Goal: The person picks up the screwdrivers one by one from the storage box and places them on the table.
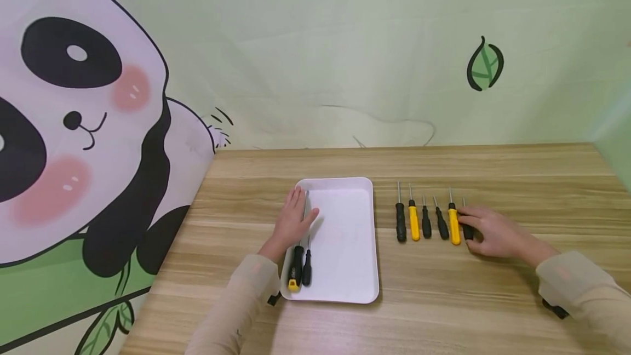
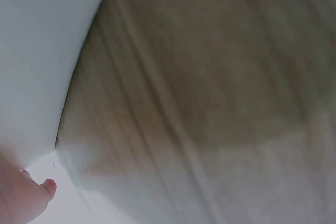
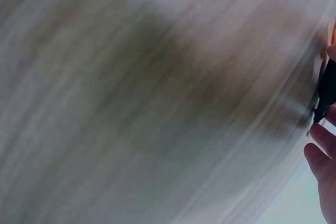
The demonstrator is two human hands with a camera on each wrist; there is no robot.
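Observation:
My left hand (image 1: pixel 292 223) lies over the left rim of a white tray (image 1: pixel 340 245), fingers straight and thumb spread inward. Beneath and below it in the tray are a large black screwdriver with a yellow end (image 1: pixel 296 267) and a slimmer black screwdriver (image 1: pixel 307 270). At the right end of a row of screwdrivers, my right hand (image 1: pixel 495 232) holds a small black screwdriver (image 1: pixel 468 231) by its handle, between fingers and thumb. That black handle (image 3: pixel 327 87) also shows at the edge of the right wrist view. Just left of it lies a yellow screwdriver (image 1: pixel 454 226).
More screwdrivers lie in the row, tips away from me: a long black one (image 1: pixel 401 223), a yellow one (image 1: pixel 413 223) and two short black ones, one of them tilted (image 1: pixel 441 224). Behind the wooden table (image 1: pixel 443 289) stands a wall printed with a panda (image 1: pixel 113 125).

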